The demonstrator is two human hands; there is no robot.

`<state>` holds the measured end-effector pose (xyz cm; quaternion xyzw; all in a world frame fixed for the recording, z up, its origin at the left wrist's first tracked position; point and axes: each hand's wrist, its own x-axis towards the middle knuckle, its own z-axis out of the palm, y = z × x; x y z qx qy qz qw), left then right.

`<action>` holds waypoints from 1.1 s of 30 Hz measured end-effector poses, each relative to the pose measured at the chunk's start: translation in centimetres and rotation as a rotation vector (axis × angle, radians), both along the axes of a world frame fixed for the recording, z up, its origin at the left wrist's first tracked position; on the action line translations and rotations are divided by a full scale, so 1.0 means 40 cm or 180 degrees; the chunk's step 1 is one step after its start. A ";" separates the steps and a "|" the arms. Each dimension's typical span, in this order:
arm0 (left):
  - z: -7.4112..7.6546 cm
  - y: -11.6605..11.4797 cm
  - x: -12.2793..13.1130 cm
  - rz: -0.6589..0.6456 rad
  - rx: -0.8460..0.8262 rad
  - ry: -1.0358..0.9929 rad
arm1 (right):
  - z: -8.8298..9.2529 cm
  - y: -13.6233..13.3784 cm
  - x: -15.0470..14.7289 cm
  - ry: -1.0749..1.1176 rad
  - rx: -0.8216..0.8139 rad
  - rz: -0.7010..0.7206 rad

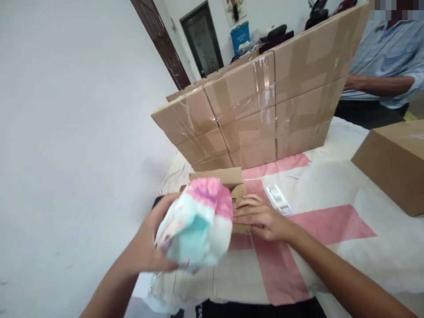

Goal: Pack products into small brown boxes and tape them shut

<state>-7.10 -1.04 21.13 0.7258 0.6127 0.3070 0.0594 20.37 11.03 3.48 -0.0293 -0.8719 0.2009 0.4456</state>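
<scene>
My left hand (pixel 150 245) is closed around a soft folded bundle (pixel 195 223) in pink, teal and white, held above the table near its front left. Behind the bundle stands a small open cardboard box (pixel 228 176), partly hidden by it. My right hand (pixel 261 216) rests against the box's right side with the fingers laid flat and pointing left. A white tape dispenser (pixel 278 199) lies just right of that hand.
A wall of taped cardboard boxes (pixel 251 106) is stacked across the back of the white-and-pink covered table (pixel 331 221). Another box (pixel 394 163) sits at the right edge. A person in a blue shirt (pixel 384 57) is behind the stack. A white wall lies left.
</scene>
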 end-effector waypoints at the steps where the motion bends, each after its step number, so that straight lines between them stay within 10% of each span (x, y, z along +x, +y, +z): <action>1: 0.016 0.033 0.010 -0.0122 -0.0141 0.0116 | -0.003 0.001 -0.003 0.0025 0.0045 0.0013; 8: -0.069 0.220 0.064 0.0005 -0.0975 0.2076 | -0.027 0.003 -0.033 0.0423 0.0198 -0.0113; 22: -0.244 0.235 0.032 -0.0939 -0.1811 0.2816 | -0.048 -0.024 -0.064 0.0738 0.0219 -0.0376; 33: -0.247 0.277 0.066 -0.1129 -0.1896 0.2806 | -0.051 -0.015 -0.062 0.0661 0.0178 -0.0380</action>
